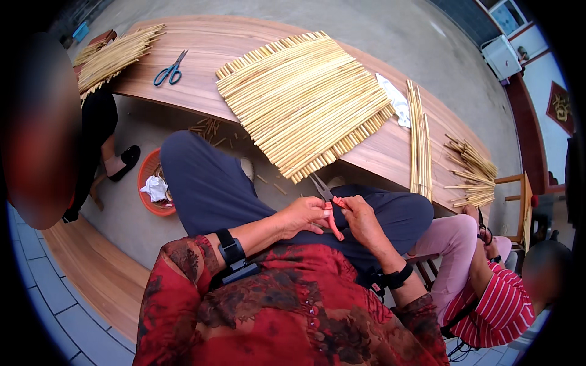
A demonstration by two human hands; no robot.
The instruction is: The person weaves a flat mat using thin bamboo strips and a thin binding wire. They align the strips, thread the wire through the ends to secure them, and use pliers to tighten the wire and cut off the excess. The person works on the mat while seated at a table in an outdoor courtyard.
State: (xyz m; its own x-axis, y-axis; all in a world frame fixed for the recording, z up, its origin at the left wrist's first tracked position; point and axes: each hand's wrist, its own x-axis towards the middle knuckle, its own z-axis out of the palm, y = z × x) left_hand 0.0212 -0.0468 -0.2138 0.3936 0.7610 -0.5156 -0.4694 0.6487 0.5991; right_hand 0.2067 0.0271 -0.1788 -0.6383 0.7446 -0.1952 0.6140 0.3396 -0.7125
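Note:
Long-nose pliers (324, 190) with red handles are held above my lap. My left hand (302, 216) is closed round one handle, and my right hand (362, 221) grips the other near the pivot. The handles stand apart, and the grey jaws point up toward the near edge of a mat of straw-coloured sticks (299, 100). That mat lies on the wooden table (213, 46), its near corner jutting out over my knees. Whether the jaw tips touch a stick, I cannot tell.
Blue-handled scissors (171, 71) and a stick bundle (119, 58) lie at the table's left. To the right are a white cloth (397, 100), long loose sticks (419, 149) and another bundle (476, 171). An orange basin (146, 174) stands on the floor. People sit on both sides of me.

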